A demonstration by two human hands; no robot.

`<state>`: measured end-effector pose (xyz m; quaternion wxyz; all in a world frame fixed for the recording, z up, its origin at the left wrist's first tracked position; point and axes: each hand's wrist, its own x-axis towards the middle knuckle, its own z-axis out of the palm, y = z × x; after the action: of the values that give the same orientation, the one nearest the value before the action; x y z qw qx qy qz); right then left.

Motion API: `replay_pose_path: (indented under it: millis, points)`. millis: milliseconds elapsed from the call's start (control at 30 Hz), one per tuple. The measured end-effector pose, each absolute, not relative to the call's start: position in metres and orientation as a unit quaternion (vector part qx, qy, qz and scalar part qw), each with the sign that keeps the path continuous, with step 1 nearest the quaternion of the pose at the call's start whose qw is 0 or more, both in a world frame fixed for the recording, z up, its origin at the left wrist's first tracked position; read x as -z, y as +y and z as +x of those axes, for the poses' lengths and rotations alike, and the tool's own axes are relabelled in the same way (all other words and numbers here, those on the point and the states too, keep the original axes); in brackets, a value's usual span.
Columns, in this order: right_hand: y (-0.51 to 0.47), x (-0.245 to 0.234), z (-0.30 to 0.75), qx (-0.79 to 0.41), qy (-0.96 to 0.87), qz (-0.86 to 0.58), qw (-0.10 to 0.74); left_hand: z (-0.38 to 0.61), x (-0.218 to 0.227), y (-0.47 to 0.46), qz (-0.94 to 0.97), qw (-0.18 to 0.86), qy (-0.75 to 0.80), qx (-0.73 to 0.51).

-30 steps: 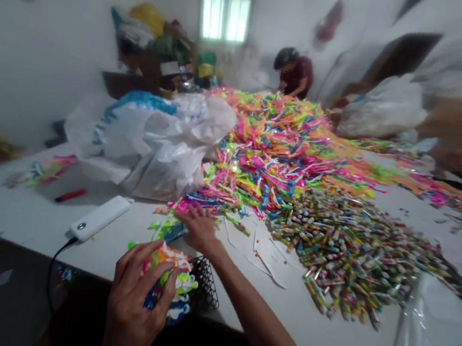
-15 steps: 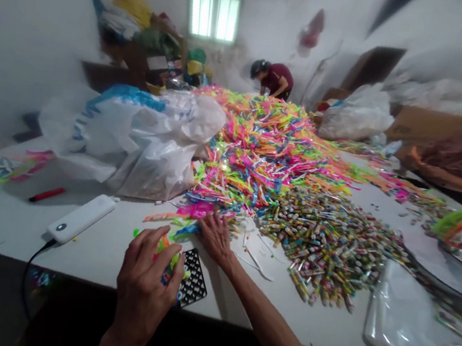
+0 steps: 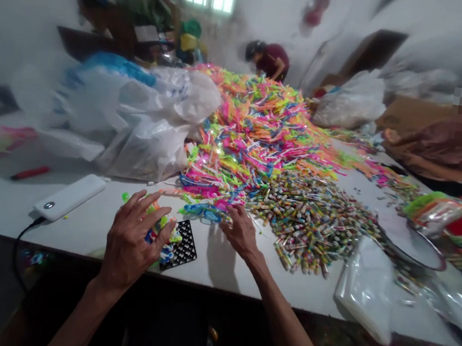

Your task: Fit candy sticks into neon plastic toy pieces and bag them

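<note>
The fingers of the right hand are bent, their tips at the right end of some blue strips; whether they pinch them or only touch them, I cannot tell. From those tips the strips lie to the left, flat on the bench, so the right hand is the nearer. Their long axis runs sideways, roughly along the bench's front edge, with the far end pointing left to just beyond the left fingertips; no clear head or tail shows. The fingers of the left hand are parted and arched over a bunch of coloured pieces, and their grip is hidden too. Just right of them, between the hands, lies a black grid, set slightly askew and partly under the bunch. Beyond the right fingers, magenta strips border a large bright heap; to their right spreads a pile of small tubes. Left of the left fingers sits a white power bank, with a white bag behind it. Well beyond all the fingers, a person bends over behind the heap.
</note>
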<state>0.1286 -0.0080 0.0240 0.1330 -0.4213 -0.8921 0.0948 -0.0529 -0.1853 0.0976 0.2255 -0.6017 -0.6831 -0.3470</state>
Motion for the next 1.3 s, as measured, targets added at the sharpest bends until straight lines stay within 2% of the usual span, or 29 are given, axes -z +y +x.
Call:
replay_pose_path:
  millis: [100, 233, 500, 600, 700, 900, 1033, 1200, 1300]
  points:
    - [-0.002, -0.029, 0.15, -0.099, -0.877, -0.46, 0.094, -0.049, -0.095, -0.182, -0.593, 0.248, -0.691, 0.331]
    - [0.004, -0.024, 0.136, -0.057, -0.904, -0.422, 0.024, -0.047, -0.095, -0.18, -0.579, 0.273, -0.699, 0.319]
    - [-0.003, -0.021, 0.122, -0.072, -0.929, -0.363, -0.028, -0.057, -0.095, -0.183, -0.607, 0.186, -0.663, 0.397]
    - [-0.017, -0.02, 0.138, -0.139, -0.926, -0.35, 0.002, -0.055, -0.095, -0.182, -0.596, 0.189, -0.664, 0.41]
    - [-0.033, -0.016, 0.145, -0.244, -0.905, -0.339, 0.079, -0.052, -0.096, -0.18, -0.596, 0.188, -0.662, 0.414]
    - [-0.054, -0.01, 0.13, -0.33, -0.863, -0.338, 0.179, -0.051, -0.097, -0.179, -0.598, 0.192, -0.663, 0.407]
    - [-0.064, -0.007, 0.115, -0.433, -0.813, -0.347, 0.176, -0.052, -0.097, -0.179, -0.597, 0.185, -0.667, 0.406]
    - [-0.079, 0.0, 0.094, -0.499, -0.766, -0.344, 0.216, -0.052, -0.099, -0.181, -0.599, 0.177, -0.671, 0.4]
    - [-0.085, 0.002, 0.084, -0.534, -0.75, -0.328, 0.209, -0.051, -0.1, -0.18, -0.6, 0.177, -0.672, 0.397]
